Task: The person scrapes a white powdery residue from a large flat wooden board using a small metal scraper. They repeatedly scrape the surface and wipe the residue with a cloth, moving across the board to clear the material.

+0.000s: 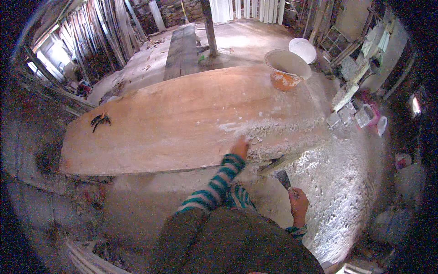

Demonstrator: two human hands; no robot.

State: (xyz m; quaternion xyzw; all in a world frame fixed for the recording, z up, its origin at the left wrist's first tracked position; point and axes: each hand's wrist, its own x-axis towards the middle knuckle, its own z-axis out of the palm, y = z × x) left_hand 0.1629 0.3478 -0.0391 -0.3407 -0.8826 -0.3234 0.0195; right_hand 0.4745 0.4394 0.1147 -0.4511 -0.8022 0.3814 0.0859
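Note:
My right hand (pixel 299 203) is closed around the handle of a putty knife (pixel 283 179), its dark blade pointing up and to the left. Out ahead, my left hand (pixel 240 148) reaches over the front edge of a large wooden board (pixel 159 118). Motion blurs that hand, so its fingers cannot be made out. Beside it, crumbly pale plaster debris (pixel 278 128) lies on the right end of the board. A dark slot shows between the board's edge and the rough whitish surface to the right.
An orange bucket (pixel 285 81) smeared with plaster stands at the board's far right, a white bucket (pixel 302 50) behind it. Dark gloves (pixel 100 121) lie at the board's left. A wooden post (pixel 209 29) and a long plank (pixel 181 52) stand beyond. White containers (pixel 364 115) sit at right.

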